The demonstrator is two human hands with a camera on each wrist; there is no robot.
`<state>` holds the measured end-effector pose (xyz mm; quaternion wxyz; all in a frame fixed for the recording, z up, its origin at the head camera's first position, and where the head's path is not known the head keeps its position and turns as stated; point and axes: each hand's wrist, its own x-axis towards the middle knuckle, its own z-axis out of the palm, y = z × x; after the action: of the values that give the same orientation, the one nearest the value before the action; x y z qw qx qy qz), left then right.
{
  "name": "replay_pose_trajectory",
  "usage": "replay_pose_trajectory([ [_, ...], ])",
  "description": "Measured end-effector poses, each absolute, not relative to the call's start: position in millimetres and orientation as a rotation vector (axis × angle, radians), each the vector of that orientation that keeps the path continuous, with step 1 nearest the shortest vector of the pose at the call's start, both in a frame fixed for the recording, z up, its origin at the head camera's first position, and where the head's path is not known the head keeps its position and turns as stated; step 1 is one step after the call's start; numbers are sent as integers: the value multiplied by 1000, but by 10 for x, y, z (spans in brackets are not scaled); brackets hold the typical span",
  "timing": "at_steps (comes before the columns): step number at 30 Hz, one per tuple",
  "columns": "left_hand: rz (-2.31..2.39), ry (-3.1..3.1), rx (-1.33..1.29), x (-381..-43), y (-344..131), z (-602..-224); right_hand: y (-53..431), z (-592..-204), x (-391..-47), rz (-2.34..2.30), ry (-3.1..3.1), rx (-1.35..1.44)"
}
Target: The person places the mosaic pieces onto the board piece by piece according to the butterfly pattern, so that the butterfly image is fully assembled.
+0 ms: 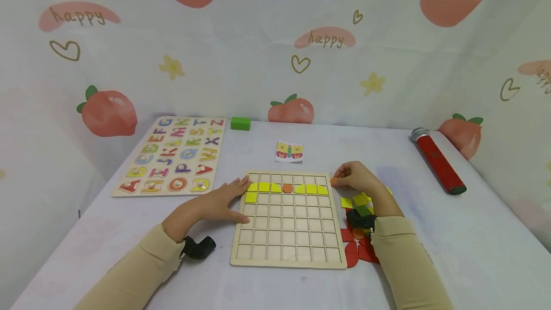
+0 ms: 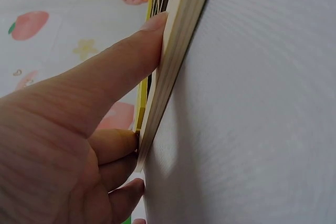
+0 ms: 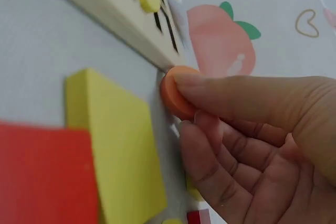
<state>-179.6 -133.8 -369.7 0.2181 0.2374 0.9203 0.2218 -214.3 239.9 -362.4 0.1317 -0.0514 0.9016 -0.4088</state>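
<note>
A wooden grid board (image 1: 281, 226) lies in front of me. Its second row carries several yellow pieces (image 1: 264, 187) with an orange disc (image 1: 287, 188) in the middle, and a yellow square (image 1: 251, 197) lies at the left of the third row. My left hand (image 1: 217, 201) rests at the board's left edge, fingers and thumb spread along it. Just off the top right corner, my right hand (image 1: 355, 176) pinches another orange disc (image 3: 177, 94) between thumb and fingers. Below that hand is a pile of red pieces (image 1: 351, 254), yellow squares (image 1: 346, 203) and a green piece (image 1: 363, 211), partly hidden by the wrist.
Behind the board lies a small card (image 1: 289, 151) with a coloured butterfly pattern. An alphabet puzzle board (image 1: 172, 157) sits at the back left, with a green block (image 1: 240, 124) beside it. A red microphone (image 1: 439, 161) lies at the far right, near the printed backdrop (image 1: 241, 61).
</note>
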Motion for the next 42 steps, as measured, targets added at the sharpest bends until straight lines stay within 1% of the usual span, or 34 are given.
replay_pose_trajectory([
  [7, 605, 2549, 659, -1803, -1337, -3688, 2393, -3603, -2158, -1261, 2589, -118],
  [18, 609, 2542, 678, -1816, -1346, -3704, 2142, -3519, -2226, -1389, 2435, -193],
  [30, 604, 2542, 665, -1824, -1335, -3718, 1590, -3409, -2252, -1454, 2294, -329],
  [42, 604, 2535, 680, -1821, -1341, -3701, 1054, -3517, -2264, -1347, 2243, -376],
])
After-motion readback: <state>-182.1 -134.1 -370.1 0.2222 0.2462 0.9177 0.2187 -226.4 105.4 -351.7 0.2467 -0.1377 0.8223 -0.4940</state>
